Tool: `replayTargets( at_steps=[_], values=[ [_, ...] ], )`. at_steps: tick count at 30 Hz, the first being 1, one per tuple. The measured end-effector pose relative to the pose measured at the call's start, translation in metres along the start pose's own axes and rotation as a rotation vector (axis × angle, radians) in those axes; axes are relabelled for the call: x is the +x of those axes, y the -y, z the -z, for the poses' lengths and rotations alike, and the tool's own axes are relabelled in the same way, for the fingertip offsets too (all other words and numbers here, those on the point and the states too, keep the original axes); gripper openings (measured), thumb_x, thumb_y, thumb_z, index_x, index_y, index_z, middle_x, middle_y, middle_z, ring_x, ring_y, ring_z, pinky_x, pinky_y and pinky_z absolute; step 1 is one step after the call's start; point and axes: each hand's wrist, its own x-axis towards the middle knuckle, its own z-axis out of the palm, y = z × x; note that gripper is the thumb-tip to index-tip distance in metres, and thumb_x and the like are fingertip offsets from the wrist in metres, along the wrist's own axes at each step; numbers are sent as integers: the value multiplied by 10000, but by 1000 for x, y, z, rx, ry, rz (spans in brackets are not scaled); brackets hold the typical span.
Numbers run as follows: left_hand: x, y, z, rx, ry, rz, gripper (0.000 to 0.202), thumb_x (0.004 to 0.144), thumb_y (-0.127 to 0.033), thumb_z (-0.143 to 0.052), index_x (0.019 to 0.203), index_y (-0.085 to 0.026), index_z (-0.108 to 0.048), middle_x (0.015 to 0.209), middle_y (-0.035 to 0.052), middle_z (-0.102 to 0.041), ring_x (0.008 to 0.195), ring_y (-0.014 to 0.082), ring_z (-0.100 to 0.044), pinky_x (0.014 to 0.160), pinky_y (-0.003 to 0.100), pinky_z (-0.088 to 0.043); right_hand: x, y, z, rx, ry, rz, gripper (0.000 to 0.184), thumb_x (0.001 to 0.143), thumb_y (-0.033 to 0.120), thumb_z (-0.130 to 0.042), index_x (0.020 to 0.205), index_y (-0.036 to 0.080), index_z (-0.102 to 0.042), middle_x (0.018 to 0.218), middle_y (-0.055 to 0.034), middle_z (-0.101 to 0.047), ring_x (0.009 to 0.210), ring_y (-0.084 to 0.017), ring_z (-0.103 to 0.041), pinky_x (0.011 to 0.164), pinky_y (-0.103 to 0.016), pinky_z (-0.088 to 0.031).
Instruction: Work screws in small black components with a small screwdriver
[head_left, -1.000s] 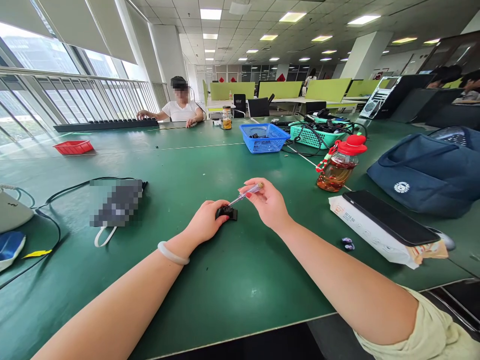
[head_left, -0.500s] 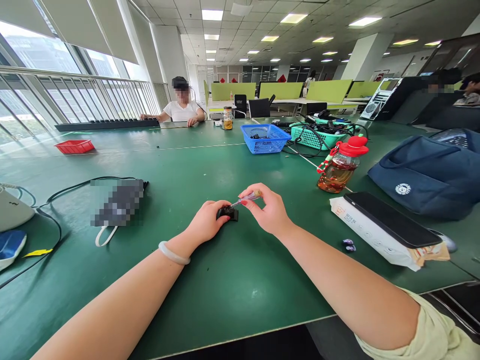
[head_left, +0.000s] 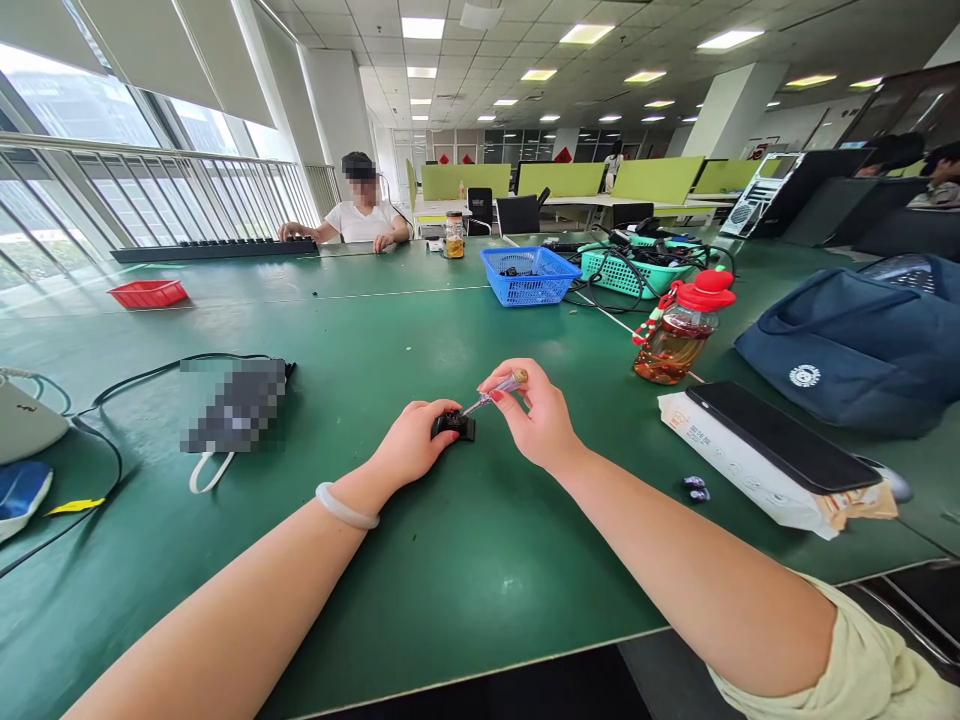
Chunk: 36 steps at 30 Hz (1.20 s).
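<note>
On the green table (head_left: 450, 560), my left hand (head_left: 411, 440) is closed around a small black part (head_left: 465, 430), with thumb and fingers pressing its sides. The part looks like a block with a flat edge; its exact kind is too small to make out. My right hand (head_left: 541, 415) grips a screwdriver (head_left: 511, 383) by its clear handle between thumb and fingers. The shaft slants down to the left, and its tip meets the top of the black part beside my left fingertips. The tip's exact contact point is hard to see.
Ahead stand a blue basket (head_left: 529, 278) and a green basket (head_left: 637, 270) with black cables. To the right are a red-lidded bottle (head_left: 670, 345), a phone (head_left: 780, 435) on a white packet and a navy bag (head_left: 862, 350). A person (head_left: 363, 215) sits across the table.
The screwdriver's handle has tipped up slightly, with my right hand shifting a little. My left hand and the black part stay in place.
</note>
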Motion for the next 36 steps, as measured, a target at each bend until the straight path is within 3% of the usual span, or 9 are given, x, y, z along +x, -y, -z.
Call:
replayTargets(
  at_steps=[7, 14, 23, 29, 36],
  values=[
    [0, 2, -2, 3, -7, 0, 325, 848, -281, -572, 1169, -256, -619, 1139, 50, -682, 1129, 270, -565, 995, 429, -481, 0, 2, -1, -66, 65, 53, 75, 925, 307, -554, 972, 251, -539, 931, -32, -711, 876, -187, -680, 841, -367, -537],
    [0, 2, -1, 0, 3, -4, 336, 851, -294, -567, 1182, -260, -615, 1133, 48, -685, 1117, 267, -566, 998, 433, -478, -1, -3, -1, -39, -13, 74, 85, 925, 289, -558, 989, 250, -518, 884, -25, -699, 842, -177, -674, 843, -366, -537],
    [0, 3, -1, -1, 14, -1, 348, 855, -280, -565, 1200, -254, -605, 1148, 48, -679, 1125, 270, -556, 1004, 437, -470, 0, 0, -1, -67, 17, 83, 49, 923, 256, -557, 963, 238, -536, 871, -26, -699, 834, -171, -671, 828, -350, -532],
    [0, 4, -1, 0, 5, -14, 336, 856, -290, -569, 1186, -244, -612, 1157, 47, -682, 1113, 269, -558, 1003, 435, -469, -3, 2, -1, -77, -2, 147, 50, 930, 256, -552, 971, 240, -529, 874, -25, -690, 820, -169, -663, 801, -337, -536],
    [0, 3, -2, 0, -10, -19, 327, 851, -286, -572, 1173, -255, -619, 1146, 40, -688, 1109, 267, -569, 986, 421, -476, -5, 7, -2, -189, 94, 296, 101, 907, 168, -533, 982, 235, -542, 880, -24, -685, 777, -154, -645, 743, -303, -539]
  ],
)
